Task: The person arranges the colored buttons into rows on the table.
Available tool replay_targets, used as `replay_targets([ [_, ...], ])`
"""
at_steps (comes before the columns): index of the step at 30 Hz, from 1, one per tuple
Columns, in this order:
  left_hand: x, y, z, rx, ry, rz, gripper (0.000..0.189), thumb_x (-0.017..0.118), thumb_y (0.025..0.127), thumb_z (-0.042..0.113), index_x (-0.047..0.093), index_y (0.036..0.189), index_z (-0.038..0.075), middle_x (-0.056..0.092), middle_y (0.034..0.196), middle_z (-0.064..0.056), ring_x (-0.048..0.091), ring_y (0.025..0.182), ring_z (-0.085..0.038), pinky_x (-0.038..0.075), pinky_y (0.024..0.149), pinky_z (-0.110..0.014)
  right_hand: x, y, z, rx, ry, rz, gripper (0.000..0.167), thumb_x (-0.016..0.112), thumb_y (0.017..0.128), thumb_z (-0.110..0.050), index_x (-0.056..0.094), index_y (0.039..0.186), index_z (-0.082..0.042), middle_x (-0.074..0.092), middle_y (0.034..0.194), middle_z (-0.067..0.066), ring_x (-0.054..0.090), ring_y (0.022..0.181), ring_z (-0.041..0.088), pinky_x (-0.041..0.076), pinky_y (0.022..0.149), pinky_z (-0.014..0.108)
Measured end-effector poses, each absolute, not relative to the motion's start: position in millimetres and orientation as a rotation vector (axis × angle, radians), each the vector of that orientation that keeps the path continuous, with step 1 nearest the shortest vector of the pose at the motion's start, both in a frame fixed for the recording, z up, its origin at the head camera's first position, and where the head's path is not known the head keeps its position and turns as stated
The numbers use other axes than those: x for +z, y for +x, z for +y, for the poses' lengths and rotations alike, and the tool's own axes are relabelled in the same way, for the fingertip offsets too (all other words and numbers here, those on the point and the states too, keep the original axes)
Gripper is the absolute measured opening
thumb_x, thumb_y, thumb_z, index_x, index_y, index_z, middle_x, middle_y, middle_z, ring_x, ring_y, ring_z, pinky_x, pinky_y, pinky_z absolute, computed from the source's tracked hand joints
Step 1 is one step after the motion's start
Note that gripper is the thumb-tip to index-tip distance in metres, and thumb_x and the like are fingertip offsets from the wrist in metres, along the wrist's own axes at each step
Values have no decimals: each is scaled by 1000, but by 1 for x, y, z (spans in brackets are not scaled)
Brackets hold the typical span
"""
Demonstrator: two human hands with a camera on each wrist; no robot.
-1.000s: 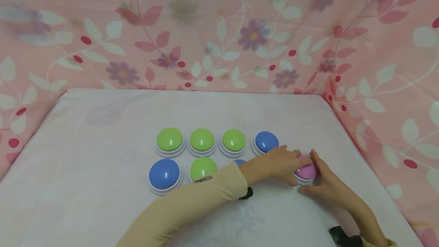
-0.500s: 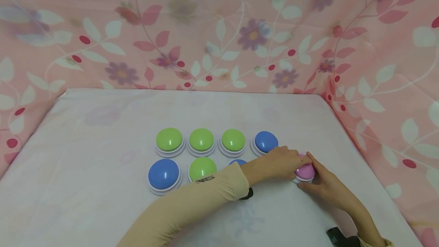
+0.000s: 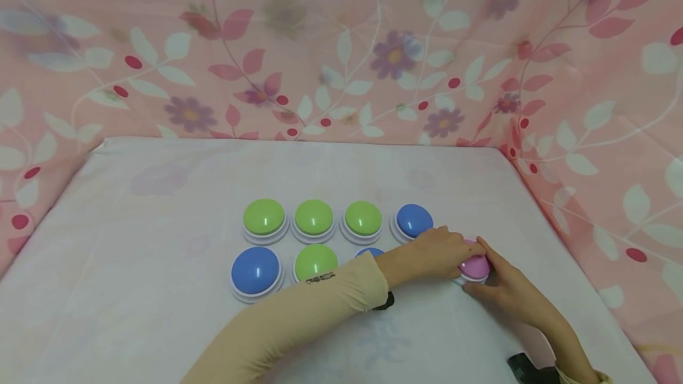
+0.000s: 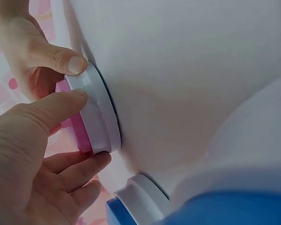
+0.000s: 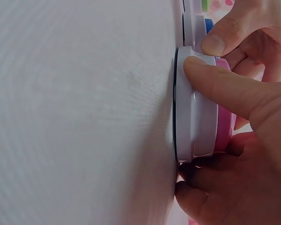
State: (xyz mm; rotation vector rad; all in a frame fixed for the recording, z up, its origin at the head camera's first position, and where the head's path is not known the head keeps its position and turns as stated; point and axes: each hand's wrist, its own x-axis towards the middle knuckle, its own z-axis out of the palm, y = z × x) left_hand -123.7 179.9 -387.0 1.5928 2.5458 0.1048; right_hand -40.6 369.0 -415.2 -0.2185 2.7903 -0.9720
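Observation:
A pink push button with a white round base stands upright on the white cloth, right of the other buttons. My left hand grips it from the left; in the left wrist view its thumb lies on the white base, with fingers at the far side. From the right, my right hand holds the same button, its thumb along the base in the right wrist view and its fingers curled round the opposite side. The pink dome is partly hidden behind the fingers.
Three green buttons and a blue button form the back row. In front sit a blue button, a green button and another blue button, partly under the left sleeve. Floral cloth walls surround the table.
Over the last second the pink button has shifted slightly left, the right hand moving with it. The left hand's fingers have drawn in closer. Since half a second ago, almost nothing differs.

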Motion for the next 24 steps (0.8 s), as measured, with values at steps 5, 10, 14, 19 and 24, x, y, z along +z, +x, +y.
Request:
replay_targets([
  [5,-386,-124,180,78,1596,2532,53,66,94,37,47,143,35,62,128,13,56,114,-4,39,100,-22,-414,-40,370,-973,-233,2806,102,78,85,-32,13,158,-4,28,156,29,30,141,37,15,94,-5],
  [10,-385,-124,178,48,1613,2533,53,65,95,38,47,144,34,62,129,13,56,115,-4,40,100,-22,-411,-40,369,-969,-227,2815,100,78,85,-32,16,158,-4,29,156,28,28,143,34,14,94,-5],
  [14,-383,-125,177,54,1608,2523,54,65,95,37,46,145,35,61,130,13,55,118,-3,38,104,-23,-409,-40,367,-979,-220,2792,100,78,86,-33,15,158,-4,28,156,28,28,141,46,14,93,-5],
  [19,-381,-126,175,72,1592,2517,55,64,95,39,45,147,36,60,132,13,54,120,-4,35,108,-24,-406,-39,366,-981,-197,2763,100,76,87,-37,14,158,-4,26,158,26,27,142,47,15,91,-5],
  [24,-379,-126,171,58,1592,2509,58,64,95,42,43,148,36,59,135,13,53,122,-4,32,113,-28,-403,-38,364,-981,-196,2752,99,75,87,-38,15,158,-4,26,159,25,26,143,47,16,92,-4],
])
